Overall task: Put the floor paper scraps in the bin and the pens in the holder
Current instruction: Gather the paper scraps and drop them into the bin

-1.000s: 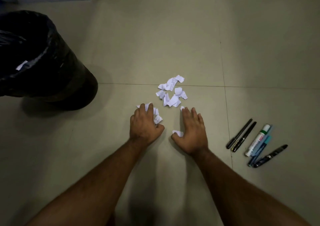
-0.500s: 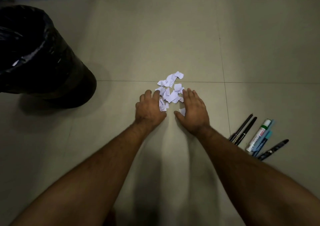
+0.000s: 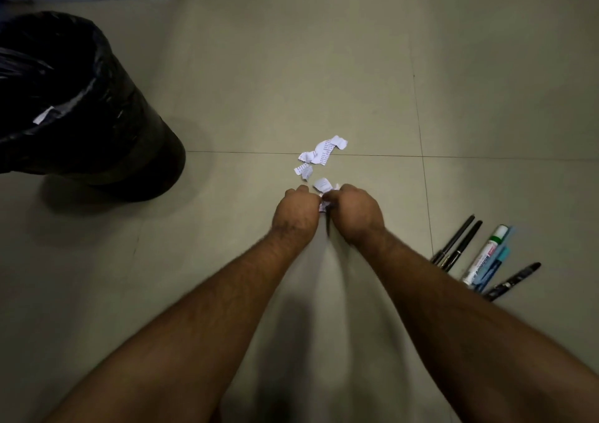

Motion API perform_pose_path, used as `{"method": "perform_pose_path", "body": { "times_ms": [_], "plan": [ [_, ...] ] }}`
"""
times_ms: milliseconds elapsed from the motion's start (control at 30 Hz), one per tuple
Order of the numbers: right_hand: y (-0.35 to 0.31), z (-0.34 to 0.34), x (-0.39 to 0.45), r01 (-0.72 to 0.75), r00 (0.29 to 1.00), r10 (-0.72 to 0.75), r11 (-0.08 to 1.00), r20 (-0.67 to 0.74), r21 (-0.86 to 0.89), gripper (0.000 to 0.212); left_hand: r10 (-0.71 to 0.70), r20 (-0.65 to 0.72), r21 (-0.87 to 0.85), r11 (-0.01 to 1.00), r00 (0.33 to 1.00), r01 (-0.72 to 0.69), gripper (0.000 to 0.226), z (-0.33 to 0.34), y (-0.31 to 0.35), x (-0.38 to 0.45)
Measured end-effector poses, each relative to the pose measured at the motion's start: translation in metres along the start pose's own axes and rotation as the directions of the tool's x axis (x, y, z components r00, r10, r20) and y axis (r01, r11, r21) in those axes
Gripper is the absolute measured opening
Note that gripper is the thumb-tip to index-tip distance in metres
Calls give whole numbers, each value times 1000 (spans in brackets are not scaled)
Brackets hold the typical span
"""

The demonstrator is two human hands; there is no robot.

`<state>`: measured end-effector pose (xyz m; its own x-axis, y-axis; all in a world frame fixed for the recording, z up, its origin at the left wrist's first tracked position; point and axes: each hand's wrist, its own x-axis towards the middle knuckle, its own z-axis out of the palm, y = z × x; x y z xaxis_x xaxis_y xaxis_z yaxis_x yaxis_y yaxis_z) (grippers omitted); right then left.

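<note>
Both hands [image 3: 327, 210] have closed together, bunching paper scraps [image 3: 322, 185] between them.

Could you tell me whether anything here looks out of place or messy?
Yes: torn paper scraps lie loose on the floor beyond the hands, and pens lie on the tiles at right; no holder is visible.

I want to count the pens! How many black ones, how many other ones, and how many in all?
Black pens: 3
White marker: 1
Blue pen: 1
Total: 5
</note>
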<state>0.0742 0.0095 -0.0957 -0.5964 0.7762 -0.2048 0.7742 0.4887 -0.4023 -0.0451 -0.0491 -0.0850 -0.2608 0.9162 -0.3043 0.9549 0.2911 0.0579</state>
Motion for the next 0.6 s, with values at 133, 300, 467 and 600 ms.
{"method": "perform_pose_path", "body": {
  "times_ms": [133,300,467,600],
  "plan": [
    [1,6,-11,-70,996,76,990,-46,123,21,48,-28,16,999,998,-48,24,4,3,-2],
    [0,7,-10,-210,964,256,900,-74,382,13,-78,-75,-227,972,994,59,19,5,-4,-5],
    [-9,3,-10,-340,894,447,688,-5,641,26,-381,0,-629,719,925,296,14,-2,-14,-8],
    [-30,-12,-3,-328,883,469,610,6,721,28,-522,119,-830,415,845,373,12,-28,-26,-4]
  ]
}}
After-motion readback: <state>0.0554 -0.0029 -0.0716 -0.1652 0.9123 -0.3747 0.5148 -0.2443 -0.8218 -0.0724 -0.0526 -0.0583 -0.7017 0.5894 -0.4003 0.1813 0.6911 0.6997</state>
